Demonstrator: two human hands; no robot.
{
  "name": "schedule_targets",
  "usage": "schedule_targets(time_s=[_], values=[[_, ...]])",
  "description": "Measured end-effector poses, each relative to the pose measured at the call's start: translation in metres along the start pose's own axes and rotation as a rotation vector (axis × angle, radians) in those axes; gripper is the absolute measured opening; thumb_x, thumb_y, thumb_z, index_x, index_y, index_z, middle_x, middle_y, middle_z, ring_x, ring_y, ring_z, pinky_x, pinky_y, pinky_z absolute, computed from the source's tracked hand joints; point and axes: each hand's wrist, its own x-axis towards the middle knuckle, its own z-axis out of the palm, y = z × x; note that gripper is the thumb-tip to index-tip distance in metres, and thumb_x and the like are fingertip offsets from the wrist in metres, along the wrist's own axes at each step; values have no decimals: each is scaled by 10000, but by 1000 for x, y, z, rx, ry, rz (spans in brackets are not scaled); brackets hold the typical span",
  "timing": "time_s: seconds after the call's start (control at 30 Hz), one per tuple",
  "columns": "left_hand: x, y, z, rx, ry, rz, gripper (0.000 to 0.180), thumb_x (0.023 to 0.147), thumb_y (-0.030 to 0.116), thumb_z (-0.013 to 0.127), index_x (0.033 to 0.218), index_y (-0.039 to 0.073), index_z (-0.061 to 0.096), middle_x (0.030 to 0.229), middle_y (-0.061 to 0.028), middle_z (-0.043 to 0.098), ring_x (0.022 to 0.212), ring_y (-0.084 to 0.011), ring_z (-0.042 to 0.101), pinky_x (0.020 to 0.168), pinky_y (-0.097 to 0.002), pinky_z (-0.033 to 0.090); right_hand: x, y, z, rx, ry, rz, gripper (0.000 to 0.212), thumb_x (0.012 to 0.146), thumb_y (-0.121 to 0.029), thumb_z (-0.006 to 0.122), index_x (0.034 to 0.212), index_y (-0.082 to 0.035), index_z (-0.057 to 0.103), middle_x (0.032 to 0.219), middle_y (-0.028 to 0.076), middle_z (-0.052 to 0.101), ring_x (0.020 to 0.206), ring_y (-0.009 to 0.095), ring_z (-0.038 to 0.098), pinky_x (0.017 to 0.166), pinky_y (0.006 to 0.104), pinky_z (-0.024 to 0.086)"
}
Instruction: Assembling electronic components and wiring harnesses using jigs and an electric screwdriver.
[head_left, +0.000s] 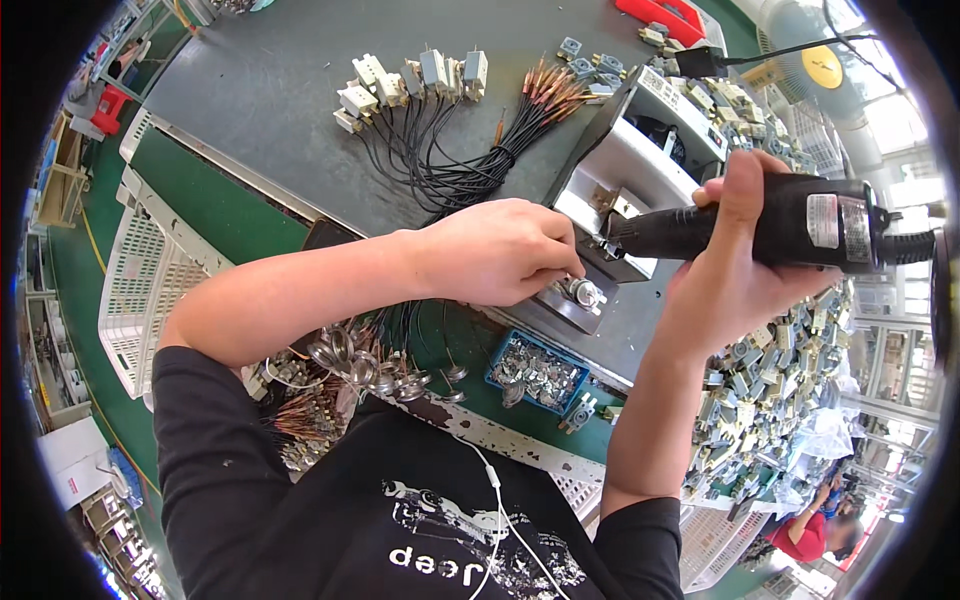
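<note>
My right hand (pixel 735 268) grips a black electric screwdriver (pixel 780 225), held level with its tip pointing left at a metal fixture (pixel 610 180). My left hand (pixel 500 250) is closed, its fingertips pinching a small round metal part (pixel 583 293) that sits on the fixture's base plate right below the screwdriver tip. The tip itself is partly hidden behind my left fingers.
A bundle of black wires with white connector blocks (pixel 420 85) lies on the grey table. A blue tray of small metal pieces (pixel 535 372) sits near my chest. Round metal parts with wires (pixel 350 365) are piled at left, grey-green components (pixel 770 390) at right. A white basket (pixel 145 285) is left.
</note>
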Motion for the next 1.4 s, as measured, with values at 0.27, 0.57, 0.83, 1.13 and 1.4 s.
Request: schedule_targets(time_s=[0.27,0.57,0.83,1.13,1.4], values=[[0,-2,13,144,-82,-75,133,865,181,695,945,104,623,867,-41,651,898,-257,652,817,-395,480,1,-13,-11,161,-272,172,882,938,75,603,1593,-141,53,975,213,667,581,137,596,555,301,528],[-1,1,36,264,-67,-50,129,841,244,735,892,143,672,921,11,652,948,-204,634,841,-364,466,-5,-26,-41,191,-298,12,816,981,3,565,1575,-123,20,1003,256,651,584,160,628,579,315,550],[-7,-6,37,195,-30,-25,96,816,197,746,877,144,694,1051,25,691,984,-206,649,845,-370,495,-22,-6,-33,208,-308,139,941,961,45,600,1593,-181,-59,1025,220,670,614,152,655,582,273,556],[-6,-10,35,147,-69,-44,111,803,160,752,888,121,692,1050,10,697,942,-236,655,835,-387,518,-27,3,-31,210,-356,173,989,942,83,609,1601,-185,-79,1005,177,669,623,141,615,580,272,534],[-7,-10,36,125,-52,-41,104,801,156,752,876,114,693,1043,7,694,943,-241,650,840,-389,519,-28,6,-28,192,-302,191,981,936,72,632,1604,-170,-43,987,154,678,620,130,613,576,266,532]])
